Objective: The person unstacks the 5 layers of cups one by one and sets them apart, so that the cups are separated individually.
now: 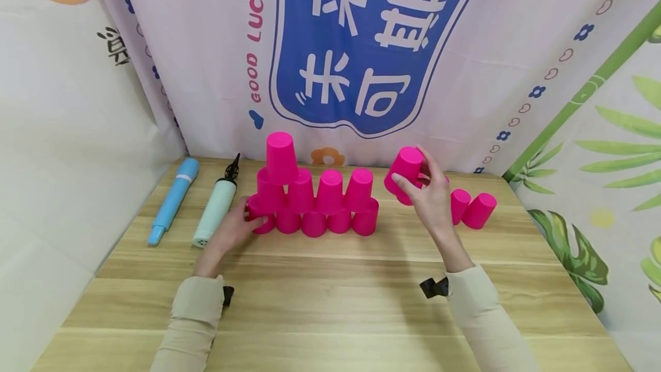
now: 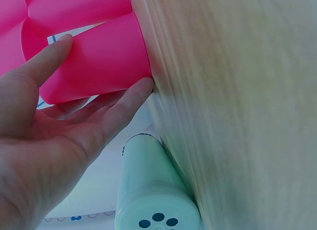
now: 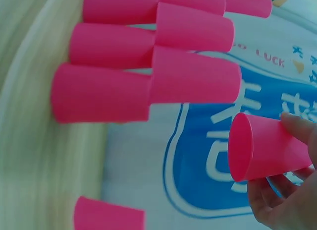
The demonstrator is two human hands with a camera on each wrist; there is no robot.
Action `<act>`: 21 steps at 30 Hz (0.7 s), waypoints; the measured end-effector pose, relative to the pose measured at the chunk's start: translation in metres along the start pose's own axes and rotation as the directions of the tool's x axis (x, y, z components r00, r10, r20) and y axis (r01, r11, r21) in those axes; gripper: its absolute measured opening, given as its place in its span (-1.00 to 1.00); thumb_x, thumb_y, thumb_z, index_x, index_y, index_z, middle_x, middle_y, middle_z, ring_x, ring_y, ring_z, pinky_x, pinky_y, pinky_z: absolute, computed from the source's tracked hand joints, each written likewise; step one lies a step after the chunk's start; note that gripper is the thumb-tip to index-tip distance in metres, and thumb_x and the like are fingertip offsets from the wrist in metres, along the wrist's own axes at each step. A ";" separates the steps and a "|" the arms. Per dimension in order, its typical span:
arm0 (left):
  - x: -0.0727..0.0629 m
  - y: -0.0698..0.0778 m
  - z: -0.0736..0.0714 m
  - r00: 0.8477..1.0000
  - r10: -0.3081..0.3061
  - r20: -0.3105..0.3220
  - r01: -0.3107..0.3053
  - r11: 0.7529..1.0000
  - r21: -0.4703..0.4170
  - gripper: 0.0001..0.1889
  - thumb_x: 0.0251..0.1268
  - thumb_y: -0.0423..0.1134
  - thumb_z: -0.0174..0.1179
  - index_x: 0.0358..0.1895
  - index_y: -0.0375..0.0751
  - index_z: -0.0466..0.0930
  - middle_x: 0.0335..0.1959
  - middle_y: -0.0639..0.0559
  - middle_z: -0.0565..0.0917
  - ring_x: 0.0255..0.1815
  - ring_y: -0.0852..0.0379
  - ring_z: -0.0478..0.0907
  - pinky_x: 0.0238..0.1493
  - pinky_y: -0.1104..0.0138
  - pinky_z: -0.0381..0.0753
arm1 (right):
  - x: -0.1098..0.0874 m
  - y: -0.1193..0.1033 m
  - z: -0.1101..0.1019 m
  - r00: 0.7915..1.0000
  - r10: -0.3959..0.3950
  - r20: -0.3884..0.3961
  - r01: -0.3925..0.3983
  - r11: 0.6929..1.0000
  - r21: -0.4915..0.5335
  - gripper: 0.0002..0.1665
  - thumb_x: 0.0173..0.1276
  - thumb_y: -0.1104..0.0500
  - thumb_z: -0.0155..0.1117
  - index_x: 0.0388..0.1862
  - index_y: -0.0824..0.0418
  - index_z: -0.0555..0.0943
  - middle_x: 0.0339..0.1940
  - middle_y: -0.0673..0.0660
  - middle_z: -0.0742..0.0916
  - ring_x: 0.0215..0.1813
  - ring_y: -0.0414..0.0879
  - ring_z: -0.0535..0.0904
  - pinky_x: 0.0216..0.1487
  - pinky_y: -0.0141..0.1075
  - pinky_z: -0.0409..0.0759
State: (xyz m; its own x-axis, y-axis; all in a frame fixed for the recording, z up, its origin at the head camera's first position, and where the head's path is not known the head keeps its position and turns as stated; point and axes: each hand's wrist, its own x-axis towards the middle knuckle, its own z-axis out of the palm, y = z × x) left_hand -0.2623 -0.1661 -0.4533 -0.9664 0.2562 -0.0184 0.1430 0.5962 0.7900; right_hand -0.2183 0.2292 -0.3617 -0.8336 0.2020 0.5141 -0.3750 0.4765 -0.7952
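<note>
Building the third row seems the step in hand: the right hand (image 1: 434,197) grips a raised cup (image 1: 405,164) right of the stack (image 1: 329,191), the left (image 1: 234,227) the bottom row's left end cup (image 2: 99,61). Next calls for gentle placement beside the top cup (image 1: 281,159); a mint-green pump (image 1: 214,214) crowds the left hand, and spare cups (image 1: 480,211) stand right.

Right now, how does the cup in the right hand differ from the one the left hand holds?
The right-hand cup is up in the air, while the left-hand cup stands on the table. The right-hand cup is apart from the stack; the left-hand cup ends its bottom row, with another cup resting partly on it. Both are pink, mouth downward.
</note>
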 end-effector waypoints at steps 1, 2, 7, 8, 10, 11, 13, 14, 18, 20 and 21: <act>0.000 0.000 0.000 1.000 -0.002 0.000 0.002 1.000 0.002 -0.38 0.39 -0.22 0.12 0.35 -0.49 0.08 0.25 -0.45 0.38 0.26 -0.37 0.35 0.21 -0.09 0.45 | -0.001 0.003 -0.002 1.000 0.012 -0.009 -0.012 1.000 -0.009 -0.16 0.15 0.11 0.49 0.41 0.01 0.36 0.09 0.16 0.63 0.05 0.00 0.54 0.03 -0.14 0.59; 0.000 0.001 0.000 1.000 -0.004 0.000 0.004 1.000 0.003 -0.37 0.39 -0.22 0.12 0.35 -0.48 0.08 0.25 -0.45 0.38 0.26 -0.37 0.35 0.21 -0.09 0.45 | -0.003 0.006 -0.005 1.000 0.025 -0.017 -0.026 0.999 -0.022 -0.16 0.15 0.11 0.48 0.41 0.01 0.36 0.09 0.16 0.62 0.05 0.00 0.53 0.03 -0.16 0.59; 0.000 0.000 0.000 1.000 -0.004 0.002 0.004 1.000 0.007 -0.37 0.39 -0.22 0.12 0.35 -0.49 0.07 0.25 -0.46 0.38 0.26 -0.38 0.35 0.21 -0.09 0.45 | -0.009 0.025 -0.016 0.994 0.093 -0.058 -0.098 0.991 -0.095 -0.16 0.15 0.07 0.48 0.41 -0.01 0.36 0.08 0.16 0.62 0.06 -0.03 0.53 0.07 -0.21 0.57; 0.000 0.000 0.000 1.000 -0.004 0.003 0.004 1.000 0.007 -0.36 0.39 -0.22 0.12 0.35 -0.49 0.07 0.25 -0.46 0.38 0.26 -0.38 0.35 0.21 -0.08 0.45 | -0.010 0.030 -0.018 0.993 0.098 -0.064 -0.105 0.989 -0.101 -0.17 0.15 0.08 0.48 0.40 0.00 0.36 0.08 0.17 0.62 0.06 -0.02 0.53 0.07 -0.19 0.56; 0.000 0.000 0.000 1.000 -0.003 0.002 0.003 1.000 0.005 -0.36 0.39 -0.21 0.13 0.36 -0.48 0.08 0.25 -0.45 0.38 0.25 -0.37 0.35 0.21 -0.08 0.45 | -0.012 0.038 -0.021 0.992 0.103 -0.075 -0.111 0.988 -0.109 -0.18 0.15 0.11 0.48 0.39 0.04 0.37 0.07 0.19 0.63 0.06 0.00 0.54 0.08 -0.13 0.55; 0.000 0.000 0.000 1.000 -0.004 0.000 0.004 1.000 0.004 -0.36 0.39 -0.20 0.13 0.36 -0.48 0.08 0.25 -0.44 0.38 0.25 -0.37 0.36 0.21 -0.08 0.45 | -0.014 0.043 -0.022 0.991 0.110 -0.078 -0.119 0.986 -0.115 -0.18 0.15 0.12 0.48 0.39 0.05 0.38 0.07 0.20 0.63 0.07 0.01 0.54 0.08 -0.11 0.55; -0.001 0.001 0.000 1.000 -0.002 0.001 0.002 1.000 0.001 -0.35 0.38 -0.19 0.13 0.36 -0.47 0.08 0.25 -0.43 0.39 0.25 -0.36 0.36 0.21 -0.08 0.45 | -0.016 0.051 -0.023 0.989 0.126 -0.082 -0.136 0.983 -0.123 -0.20 0.15 0.15 0.48 0.37 0.07 0.38 0.07 0.23 0.63 0.07 0.04 0.53 0.07 -0.08 0.55; -0.002 0.001 0.000 1.000 -0.003 0.000 0.003 1.000 0.001 -0.35 0.38 -0.19 0.13 0.36 -0.46 0.09 0.24 -0.43 0.39 0.24 -0.36 0.37 0.21 -0.08 0.45 | -0.018 0.055 -0.024 0.987 0.137 -0.084 -0.147 0.981 -0.129 -0.20 0.15 0.16 0.48 0.37 0.08 0.38 0.07 0.24 0.63 0.07 0.05 0.54 0.07 -0.07 0.55; -0.002 0.000 0.001 1.000 0.000 -0.010 0.000 1.000 0.003 -0.35 0.36 -0.18 0.14 0.35 -0.46 0.10 0.23 -0.41 0.41 0.22 -0.35 0.39 0.18 -0.08 0.47 | -0.022 0.069 -0.025 0.980 0.180 -0.082 -0.191 0.970 -0.150 -0.20 0.17 0.16 0.46 0.38 0.09 0.36 0.09 0.26 0.61 0.07 0.10 0.54 0.07 -0.05 0.55; -0.002 0.001 0.001 1.000 0.001 -0.012 0.000 1.000 0.004 -0.35 0.36 -0.17 0.14 0.35 -0.45 0.10 0.23 -0.41 0.41 0.21 -0.35 0.39 0.18 -0.08 0.47 | -0.023 0.076 -0.025 0.977 0.197 -0.079 -0.208 0.966 -0.154 -0.19 0.17 0.15 0.46 0.39 0.09 0.34 0.10 0.27 0.61 0.07 0.13 0.54 0.07 -0.03 0.56; -0.002 0.001 0.001 1.000 -0.001 -0.012 0.001 1.000 0.002 -0.35 0.36 -0.17 0.14 0.35 -0.45 0.11 0.23 -0.41 0.41 0.21 -0.35 0.39 0.18 -0.08 0.47 | -0.023 0.078 -0.025 0.976 0.205 -0.077 -0.215 0.964 -0.158 -0.19 0.18 0.15 0.46 0.39 0.10 0.33 0.11 0.29 0.60 0.07 0.15 0.54 0.07 -0.01 0.56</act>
State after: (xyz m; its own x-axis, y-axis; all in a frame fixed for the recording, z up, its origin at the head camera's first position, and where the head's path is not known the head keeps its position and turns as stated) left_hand -0.2598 -0.1654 -0.4535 -0.9691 0.2464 -0.0116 0.1425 0.5977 0.7889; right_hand -0.2184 0.2832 -0.4278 -0.8587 0.3610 0.3636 -0.1183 0.5509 -0.8262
